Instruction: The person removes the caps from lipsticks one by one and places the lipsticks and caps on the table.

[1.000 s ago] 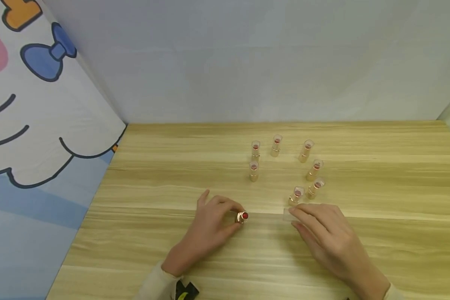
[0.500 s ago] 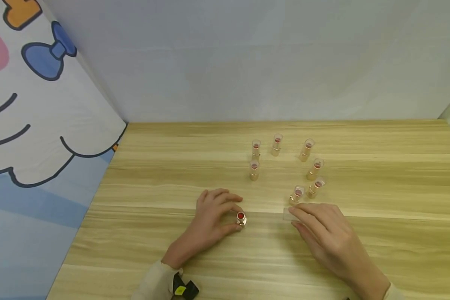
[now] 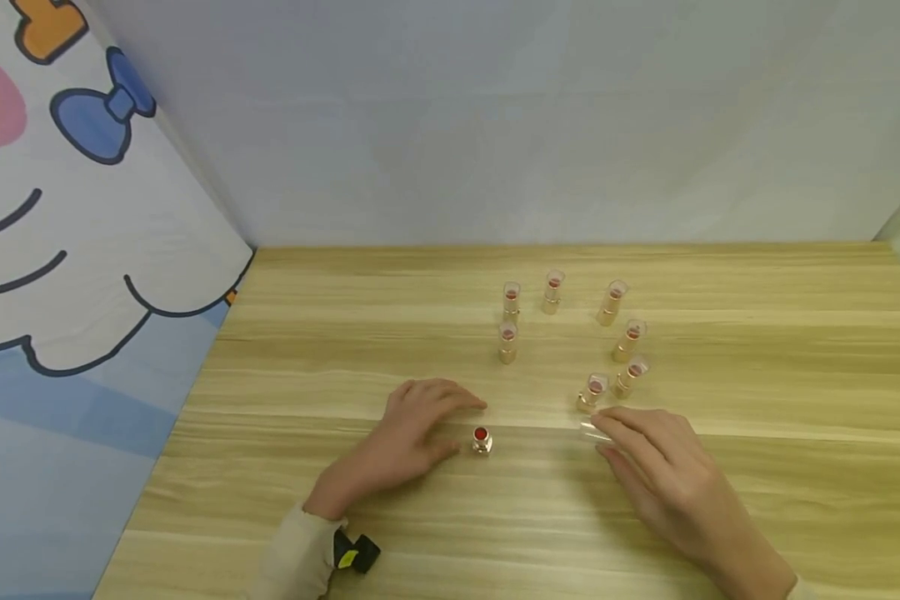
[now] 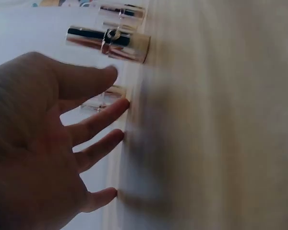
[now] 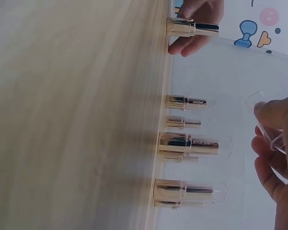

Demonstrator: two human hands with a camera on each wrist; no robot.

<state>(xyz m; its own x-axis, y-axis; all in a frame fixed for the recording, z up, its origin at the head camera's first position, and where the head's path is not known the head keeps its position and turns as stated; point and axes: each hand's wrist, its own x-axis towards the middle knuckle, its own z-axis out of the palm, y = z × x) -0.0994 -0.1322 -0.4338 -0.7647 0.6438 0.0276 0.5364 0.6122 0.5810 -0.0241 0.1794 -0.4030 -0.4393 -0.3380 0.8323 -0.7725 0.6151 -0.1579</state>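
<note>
An uncapped lipstick (image 3: 482,442), lower centre, probably light and slick, best taken by its base (image 5: 179,27), stands beside the relaxed, empty left hand (image 3: 408,433); the right hand (image 3: 667,475) pinches a clear cap (image 3: 594,430).

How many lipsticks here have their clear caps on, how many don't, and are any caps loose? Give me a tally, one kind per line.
Capped lipsticks: 7
Uncapped lipstick: 1
Loose clear cap, held in the right hand: 1
Total: 9 things
</note>
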